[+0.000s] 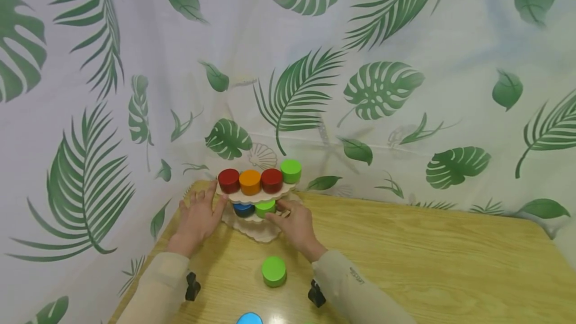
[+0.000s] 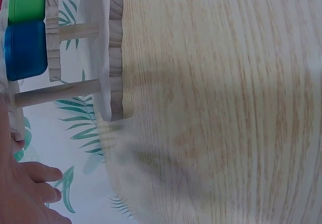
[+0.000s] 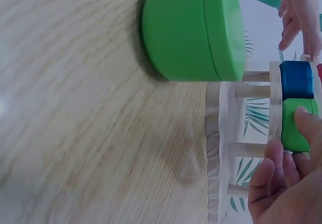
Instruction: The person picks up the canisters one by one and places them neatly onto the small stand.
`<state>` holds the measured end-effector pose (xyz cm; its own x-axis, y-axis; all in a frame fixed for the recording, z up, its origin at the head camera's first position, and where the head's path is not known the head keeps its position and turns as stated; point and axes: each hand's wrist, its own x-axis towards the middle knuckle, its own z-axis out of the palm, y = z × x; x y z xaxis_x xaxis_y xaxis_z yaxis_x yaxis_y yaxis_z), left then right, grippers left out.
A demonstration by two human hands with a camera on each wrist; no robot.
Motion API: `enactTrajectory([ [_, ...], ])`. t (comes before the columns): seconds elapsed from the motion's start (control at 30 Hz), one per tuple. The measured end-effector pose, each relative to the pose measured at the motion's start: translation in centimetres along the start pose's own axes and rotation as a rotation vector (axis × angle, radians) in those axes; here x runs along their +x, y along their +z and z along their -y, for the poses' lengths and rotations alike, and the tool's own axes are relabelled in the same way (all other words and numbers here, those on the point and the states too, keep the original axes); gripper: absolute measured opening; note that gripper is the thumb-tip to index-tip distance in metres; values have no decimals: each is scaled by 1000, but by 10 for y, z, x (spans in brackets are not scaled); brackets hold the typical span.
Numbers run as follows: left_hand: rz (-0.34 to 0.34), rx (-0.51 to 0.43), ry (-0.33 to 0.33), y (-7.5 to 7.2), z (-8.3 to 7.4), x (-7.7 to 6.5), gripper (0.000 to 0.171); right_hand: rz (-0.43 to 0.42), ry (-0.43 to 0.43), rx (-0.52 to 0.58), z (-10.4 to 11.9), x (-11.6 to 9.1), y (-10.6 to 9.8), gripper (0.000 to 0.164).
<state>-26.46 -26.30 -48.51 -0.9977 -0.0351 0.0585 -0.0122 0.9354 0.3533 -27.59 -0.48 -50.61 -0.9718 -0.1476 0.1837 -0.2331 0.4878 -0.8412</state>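
A pale wooden tiered stand [image 1: 258, 234] with scalloped shelves stands in the table's back left corner. My right hand [image 1: 297, 224] pinches a green tin [image 1: 265, 209] on the middle shelf, thumb in front. Next to that tin sits a dark blue tin [image 3: 297, 80]. At the left rim of the top shelf [image 1: 252, 198], my left hand [image 1: 198, 219] holds the edge between thumb and index finger, its other fingers apart. Along the top shelf are a red tin [image 1: 229, 181], an orange tin [image 1: 250, 182], another red tin [image 1: 272, 181] and a green tin [image 1: 291, 171].
A loose green tin [image 1: 274, 271] is on the wooden table [image 1: 427, 259] in front of the stand, between the forearms. Closer in, a light blue tin [image 1: 249, 319] shows at the bottom edge. A leaf-print curtain [image 1: 315, 114] hangs behind the stand and to its left.
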Motion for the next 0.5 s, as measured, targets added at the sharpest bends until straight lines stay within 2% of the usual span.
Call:
enactTrajectory([
  [0.17,3,-4,-3,2,1,-1,77,4,39,7,-1,-1,1,48],
  [0.27,6,-10,-4,3,1,-1,77,20,28,2,-2,-3,-2,47],
  [0.5,11,-8,-3,1,1,0,78,95,23,6,-6,-9,-20,46],
])
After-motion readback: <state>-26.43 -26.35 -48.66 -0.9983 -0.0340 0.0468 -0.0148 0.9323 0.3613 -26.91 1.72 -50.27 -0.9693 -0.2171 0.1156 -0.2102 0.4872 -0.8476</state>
